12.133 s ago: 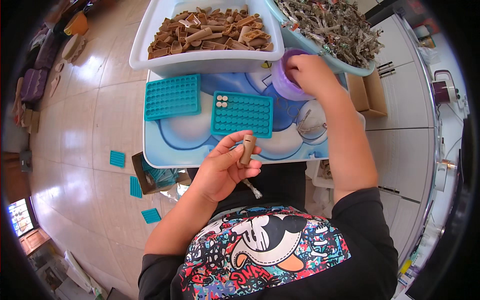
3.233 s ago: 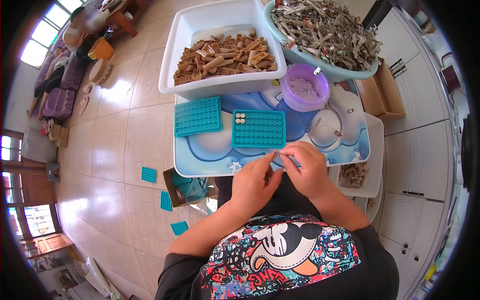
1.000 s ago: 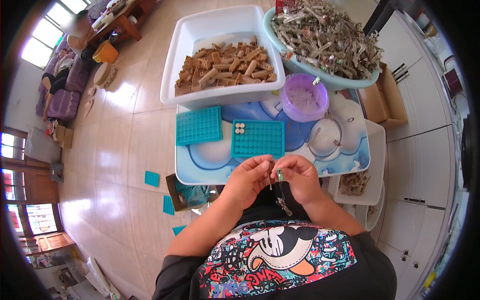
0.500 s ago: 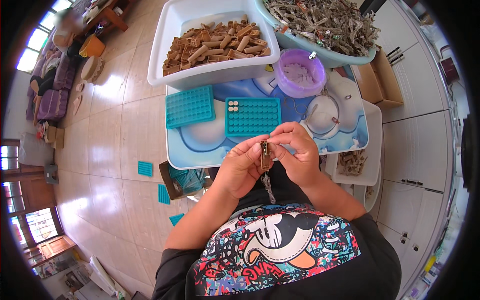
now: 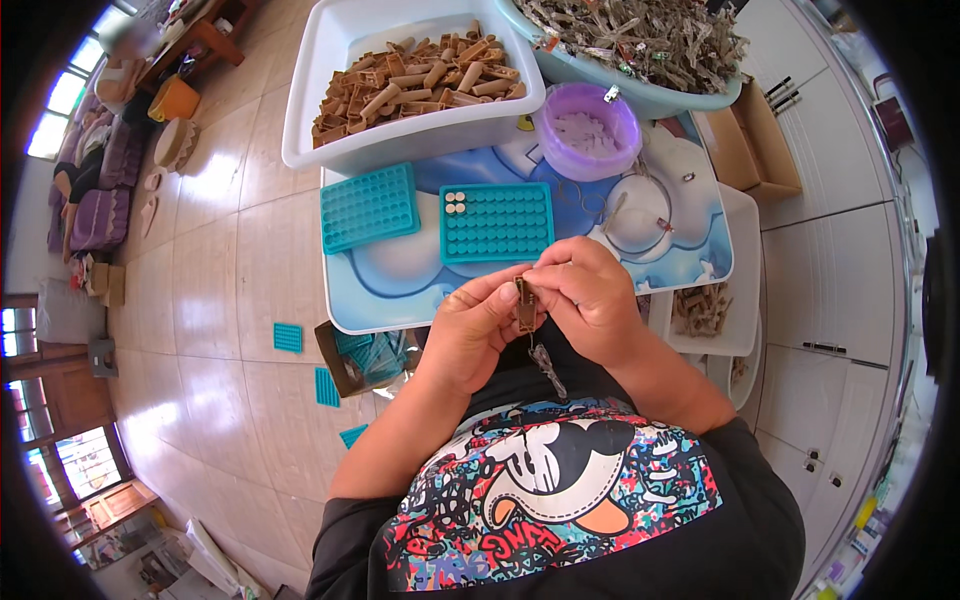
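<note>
Between my hands, just off the table's near edge, is a small brown plastic casing (image 5: 526, 312), held upright. My left hand (image 5: 474, 330) pinches it from the left with thumb and fingers. At its top end the fingertips of my right hand (image 5: 588, 295) are closed on it; any small piece under them is hidden. A twisted bundle of grey wire (image 5: 547, 372) hangs from its lower end. Beyond my hands lies a teal tray of round pockets (image 5: 497, 222), with several white discs (image 5: 455, 203) at its far left corner. A second teal tray (image 5: 369, 208) lies left of it.
On the blue patterned table (image 5: 385, 300) stand a white tub (image 5: 300, 120) of brown casings, a purple bowl (image 5: 570, 165) of small clear pieces and a basin (image 5: 660, 102) heaped with wire bundles. Thin tools (image 5: 614, 212) lie at right. Below left, a box (image 5: 340, 365) holds teal trays.
My right fingers have shifted over the casing's top end and cover more of it. The hanging wire bundle has swung right. The whole view has shifted slightly.
</note>
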`<state>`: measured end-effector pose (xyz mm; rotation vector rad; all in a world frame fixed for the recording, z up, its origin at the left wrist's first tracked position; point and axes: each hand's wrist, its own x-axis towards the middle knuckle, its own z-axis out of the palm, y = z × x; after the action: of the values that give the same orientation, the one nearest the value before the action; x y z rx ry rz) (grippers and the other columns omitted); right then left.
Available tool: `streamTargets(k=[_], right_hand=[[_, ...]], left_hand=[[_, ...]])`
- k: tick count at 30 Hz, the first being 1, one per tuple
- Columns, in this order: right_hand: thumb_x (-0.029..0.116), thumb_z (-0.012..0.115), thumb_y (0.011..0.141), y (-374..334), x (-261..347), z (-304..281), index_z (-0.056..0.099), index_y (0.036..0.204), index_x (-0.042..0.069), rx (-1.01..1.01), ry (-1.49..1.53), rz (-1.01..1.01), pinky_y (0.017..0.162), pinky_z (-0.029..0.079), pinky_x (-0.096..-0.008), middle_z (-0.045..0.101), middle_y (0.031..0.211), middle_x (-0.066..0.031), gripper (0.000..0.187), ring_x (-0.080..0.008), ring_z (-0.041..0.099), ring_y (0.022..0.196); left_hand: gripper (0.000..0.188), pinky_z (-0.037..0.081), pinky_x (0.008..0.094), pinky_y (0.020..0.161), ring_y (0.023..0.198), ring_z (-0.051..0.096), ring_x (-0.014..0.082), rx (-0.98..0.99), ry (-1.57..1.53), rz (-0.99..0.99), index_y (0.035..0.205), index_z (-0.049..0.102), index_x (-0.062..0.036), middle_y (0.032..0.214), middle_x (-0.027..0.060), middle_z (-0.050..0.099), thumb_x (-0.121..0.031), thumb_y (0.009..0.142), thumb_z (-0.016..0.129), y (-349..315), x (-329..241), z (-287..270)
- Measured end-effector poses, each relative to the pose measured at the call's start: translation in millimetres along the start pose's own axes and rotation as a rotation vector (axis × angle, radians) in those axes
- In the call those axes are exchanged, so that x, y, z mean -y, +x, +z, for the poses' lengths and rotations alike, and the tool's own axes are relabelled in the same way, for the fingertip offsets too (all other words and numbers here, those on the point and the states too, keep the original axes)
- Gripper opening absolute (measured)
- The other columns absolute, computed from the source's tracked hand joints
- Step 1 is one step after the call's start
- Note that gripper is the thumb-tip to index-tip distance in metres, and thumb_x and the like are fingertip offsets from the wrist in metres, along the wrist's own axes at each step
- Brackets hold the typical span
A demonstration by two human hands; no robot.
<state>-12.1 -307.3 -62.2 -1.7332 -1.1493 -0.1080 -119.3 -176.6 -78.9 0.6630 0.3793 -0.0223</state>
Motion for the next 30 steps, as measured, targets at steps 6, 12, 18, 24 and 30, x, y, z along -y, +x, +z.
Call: streamTargets(k=[6,12,18,24,30], right_hand=[[-0.001,0.066,0.073,3.0,-1.3,-3.4,0.066,0.084,0.004,0.113,-0.023,0.046,0.062,0.046,-0.031,0.059,0.085,-0.0099,0.012,-0.0242,0.058,0.072],[0.002,0.067,0.077,-3.7,-3.4,5.5,0.059,0.085,0.001,0.076,0.14,0.123,0.061,0.046,-0.0296,0.058,0.084,-0.0107,0.012,-0.0203,0.057,0.072],[0.015,0.074,0.073,-8.1,10.6,7.4,0.053,0.08,0.005,0.105,0.093,0.203,0.054,0.045,-0.0343,0.057,0.071,-0.0083,0.024,-0.0247,0.057,0.062],[0.015,0.075,0.071,-23.3,13.2,19.1,0.052,0.08,0.007,0.169,0.133,0.25,0.051,0.043,-0.0356,0.058,0.066,-0.0065,0.027,-0.0252,0.058,0.058],[0.008,0.071,0.073,-21.9,11.1,17.9,0.058,0.089,0.008,0.151,0.164,0.155,0.055,0.044,-0.0374,0.059,0.07,-0.0067,0.02,-0.027,0.058,0.062]], left_hand=[[0.037,0.052,0.0338,0.083,0.09,0.064,0.0191,-0.034,0.067,0.013,0.12,0.053,0.0057,0.102,0.0117,0.064,-0.02,0.093,0.055,0.5,1.7,-1.9],[0.029,0.053,0.0313,0.078,0.086,0.064,0.0177,-0.052,0.035,0.042,0.115,0.057,0.0028,0.098,0.0098,0.065,-0.016,0.093,0.054,1.1,5.9,-5.4],[0.024,0.053,0.0315,0.077,0.09,0.063,0.0185,-0.273,0.073,0.197,0.111,0.056,-0.0002,0.101,0.0106,0.063,-0.015,0.093,0.056,-0.1,0.4,-1.2],[0.023,0.053,0.0319,0.078,0.094,0.062,0.0193,-0.318,0.106,0.276,0.111,0.055,-0.001,0.104,0.0115,0.062,-0.014,0.092,0.057,0.2,-1.0,2.0],[0.025,0.054,0.0323,0.079,0.094,0.062,0.0192,-0.334,0.119,0.246,0.112,0.055,-0.001,0.105,0.0116,0.062,-0.016,0.092,0.056,-2.2,-3.3,2.1]])
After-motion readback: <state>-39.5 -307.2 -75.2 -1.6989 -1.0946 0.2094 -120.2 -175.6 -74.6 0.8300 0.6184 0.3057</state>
